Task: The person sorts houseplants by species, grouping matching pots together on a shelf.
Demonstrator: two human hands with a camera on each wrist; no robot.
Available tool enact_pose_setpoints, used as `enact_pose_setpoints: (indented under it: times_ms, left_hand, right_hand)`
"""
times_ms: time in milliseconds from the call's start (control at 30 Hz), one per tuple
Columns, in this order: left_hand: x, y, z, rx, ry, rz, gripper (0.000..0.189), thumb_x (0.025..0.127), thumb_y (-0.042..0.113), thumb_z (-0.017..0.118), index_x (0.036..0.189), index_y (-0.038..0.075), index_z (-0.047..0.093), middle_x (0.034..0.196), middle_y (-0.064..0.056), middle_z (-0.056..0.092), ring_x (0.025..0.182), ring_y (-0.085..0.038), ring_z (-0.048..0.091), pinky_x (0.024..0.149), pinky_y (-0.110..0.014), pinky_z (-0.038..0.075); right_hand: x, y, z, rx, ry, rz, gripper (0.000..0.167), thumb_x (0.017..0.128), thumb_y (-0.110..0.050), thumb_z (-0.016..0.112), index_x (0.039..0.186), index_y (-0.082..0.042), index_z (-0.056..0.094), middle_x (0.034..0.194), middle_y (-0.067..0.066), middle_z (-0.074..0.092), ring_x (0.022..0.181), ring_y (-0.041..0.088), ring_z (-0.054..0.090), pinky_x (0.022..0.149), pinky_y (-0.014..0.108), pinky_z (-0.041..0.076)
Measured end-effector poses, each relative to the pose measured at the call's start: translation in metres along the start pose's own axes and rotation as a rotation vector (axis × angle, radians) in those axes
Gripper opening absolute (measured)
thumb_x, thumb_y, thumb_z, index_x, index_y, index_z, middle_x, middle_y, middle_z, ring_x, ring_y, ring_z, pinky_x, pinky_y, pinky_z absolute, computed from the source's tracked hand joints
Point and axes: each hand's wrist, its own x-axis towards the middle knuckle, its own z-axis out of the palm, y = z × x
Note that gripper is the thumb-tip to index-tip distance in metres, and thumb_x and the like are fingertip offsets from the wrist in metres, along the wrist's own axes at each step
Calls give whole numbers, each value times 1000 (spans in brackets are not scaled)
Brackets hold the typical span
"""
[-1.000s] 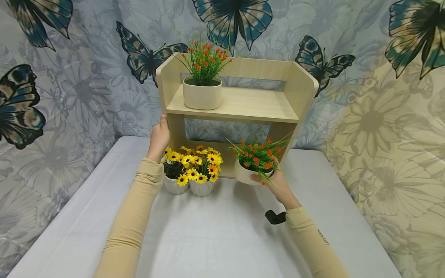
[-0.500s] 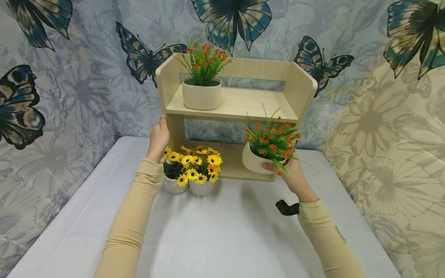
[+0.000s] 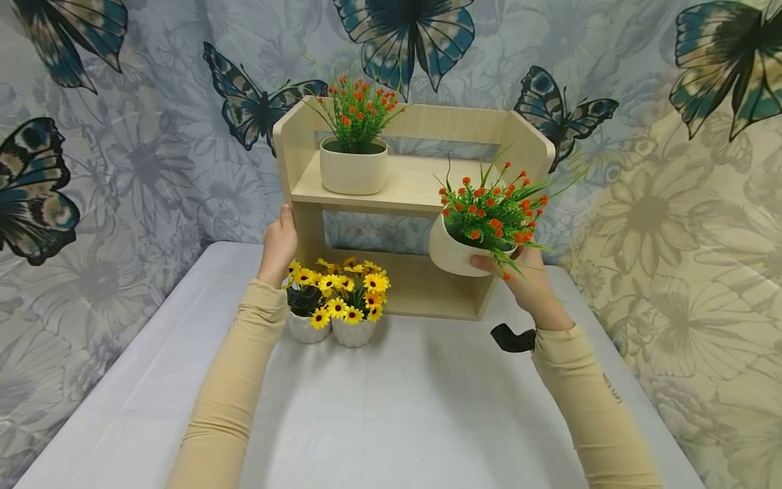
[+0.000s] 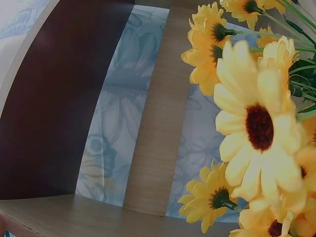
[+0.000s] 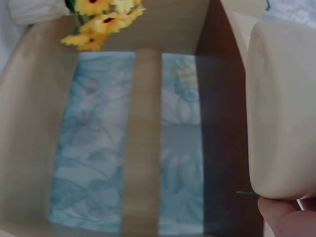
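Observation:
My right hand (image 3: 519,275) holds a cream oval pot (image 3: 455,250) of orange-red flowers (image 3: 491,207), thumb on its near wall. The pot is tilted, raised in front of the right end of a pale wooden two-tier shelf (image 3: 446,178); in the right wrist view its pale wall (image 5: 286,108) fills the right side above a fingertip (image 5: 284,215). My left hand (image 3: 280,246) rests against the shelf's left side, thumb pointing up; its other fingers are hidden. A matching cream pot (image 3: 353,170) with orange-red flowers stands upright on the upper tier, at the left.
Two small whitish pots (image 3: 354,333) of yellow daisies (image 3: 339,284) stand side by side on the white-covered table (image 3: 366,421), before the shelf's lower left. Daisies (image 4: 259,126) crowd the left wrist view. A butterfly-patterned cloth (image 3: 153,170) hangs behind the shelf.
My right hand has lifted the pot up and to the right, from the lower tier's front to the upper tier's front edge. My left hand and the other pots have kept their places.

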Motion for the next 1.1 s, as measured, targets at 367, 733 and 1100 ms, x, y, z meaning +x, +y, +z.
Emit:
enact_pose_setpoints:
  times_ms: [367, 733, 1100]
  left_hand:
    - [1, 1, 1, 13, -11, 1, 77, 95, 58, 13, 137, 0, 41, 128, -26, 45, 117, -39, 43, 94, -51, 34]
    - [2, -2, 0, 19, -18, 16, 77, 95, 58, 13, 141, 1, 35, 139, -22, 38, 124, -38, 37, 98, -51, 31]
    - [0, -2, 0, 12, -24, 20, 76, 95, 58, 13, 142, 2, 35, 139, -22, 37, 124, -38, 37, 98, -51, 31]
  right_hand:
    - [27, -25, -7, 220, 35, -163, 65, 75, -3, 77, 131, -14, 47, 123, 7, 52, 81, 15, 55, 62, 24, 44]
    - [59, -38, 0, 183, 16, -161, 72, 73, -12, 80, 135, -22, 43, 134, 2, 45, 120, 19, 41, 98, 39, 32]
    - [85, -38, 6, 233, -8, -112, 81, 72, -15, 81, 138, -21, 35, 137, 1, 40, 120, 17, 38, 97, 38, 32]
